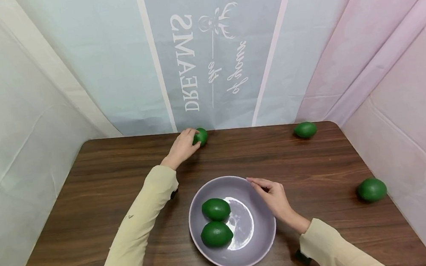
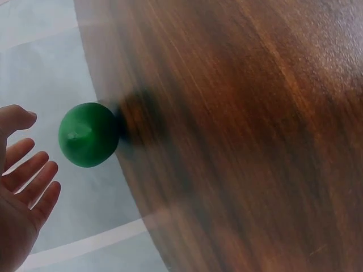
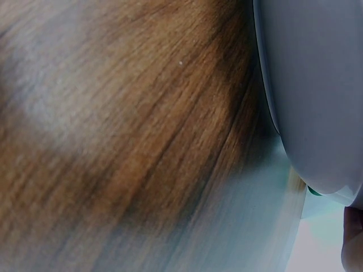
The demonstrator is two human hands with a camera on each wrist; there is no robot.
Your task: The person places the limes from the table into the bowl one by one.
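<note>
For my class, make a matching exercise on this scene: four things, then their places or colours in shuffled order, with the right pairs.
1. Left hand
2. Right hand
3. Bowl
4. Table

A. Dark brown, wood-grained
B. At the bowl's rim
C. Beside a green fruit near the table's far edge
D. Greyish purple

Pairs: 1-C, 2-B, 3-D, 4-A

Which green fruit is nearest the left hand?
The green fruit straight beyond the bowl, beside the left hand; the other four lie farther away.
</note>
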